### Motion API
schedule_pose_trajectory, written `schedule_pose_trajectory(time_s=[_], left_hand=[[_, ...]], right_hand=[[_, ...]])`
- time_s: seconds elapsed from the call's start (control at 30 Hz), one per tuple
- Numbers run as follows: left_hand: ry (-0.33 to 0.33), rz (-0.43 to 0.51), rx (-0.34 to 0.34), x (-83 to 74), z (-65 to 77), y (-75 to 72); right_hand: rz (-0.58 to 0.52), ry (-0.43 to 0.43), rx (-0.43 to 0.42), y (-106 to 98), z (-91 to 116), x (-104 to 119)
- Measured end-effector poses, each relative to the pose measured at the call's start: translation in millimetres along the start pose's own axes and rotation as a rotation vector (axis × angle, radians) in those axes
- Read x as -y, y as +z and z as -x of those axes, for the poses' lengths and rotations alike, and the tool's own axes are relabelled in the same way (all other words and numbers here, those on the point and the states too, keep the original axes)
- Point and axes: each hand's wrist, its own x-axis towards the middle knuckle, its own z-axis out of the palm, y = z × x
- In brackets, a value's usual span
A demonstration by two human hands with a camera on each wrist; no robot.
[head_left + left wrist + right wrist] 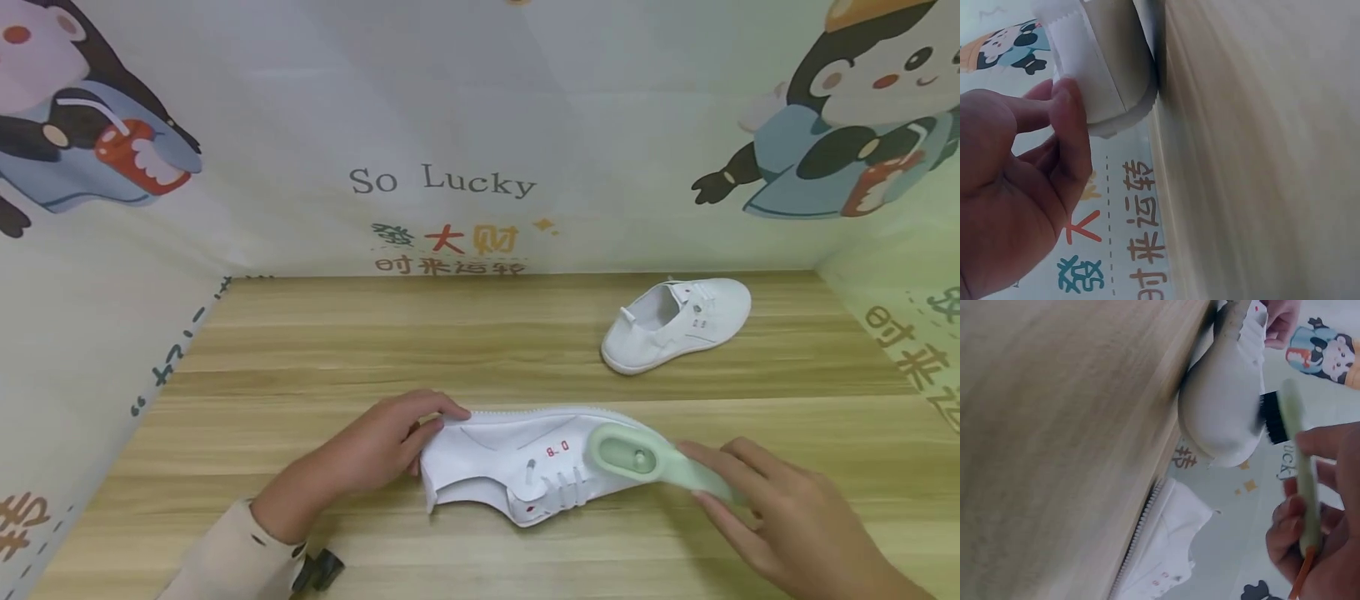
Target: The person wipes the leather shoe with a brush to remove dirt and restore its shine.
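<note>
A white lace-up canvas shoe lies tipped on its side on the wooden surface, its opening toward me. At its heel, my left hand pinches the sole edge between thumb and fingers; the left wrist view shows this grip on the heel. My right hand holds a light green brush by its handle. The brush head lies over the front side of the shoe near the toe. In the right wrist view, its black bristles meet the shoe's upper, slightly blurred, and an orange cord hangs from the handle end.
A second white shoe stands upright on the wood-grain surface, behind and to the right. Pale printed sheets with cartoon figures and lettering form the back wall and both sides. A small black object sits by the left sleeve.
</note>
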Motion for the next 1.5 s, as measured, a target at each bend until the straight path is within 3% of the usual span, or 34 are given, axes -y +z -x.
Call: schedule_pose_trajectory(time_s=[0.2, 0.43, 0.57, 0.67, 0.83, 1.03, 1.27, 1.5], left_hand=[[0.059, -0.052, 0.005, -1.1, -2.3, -3.8], [0.14, -0.144, 0.119, -0.7, 3.9, -9.9], [0.147, -0.182, 0.204, 0.3, 12.4, -8.7], [0.128, -0.213, 0.217, 0.9, 14.6, -4.2], [0.127, -0.324, 0.086, 2.4, 7.2, 8.7], [0.109, -0.406, -0.083, 0.4, -5.6, 19.7], [0.052, -0.472, -0.118, -1.0, -5.3, 17.6], [-0.078, -0.483, -0.199, 8.2, 6.2, 7.0]], right_hand=[[-0.093, 0.079, -0.023, -1.5, 1.4, -5.9], [-0.056, 0.114, -0.107, -2.9, -0.2, -20.4], [-0.054, 0.191, -0.04, -5.4, 1.5, -27.7], [-0.049, 0.259, 0.059, -6.0, 3.0, -32.9], [-0.002, 0.29, 0.161, 1.5, 2.7, -43.9], [-0.026, 0.383, 0.313, 6.8, -1.3, -51.9], [-0.053, 0.377, 0.367, 16.6, -6.3, -59.7], [-0.122, 0.432, 0.462, 26.7, -11.5, -57.7]])
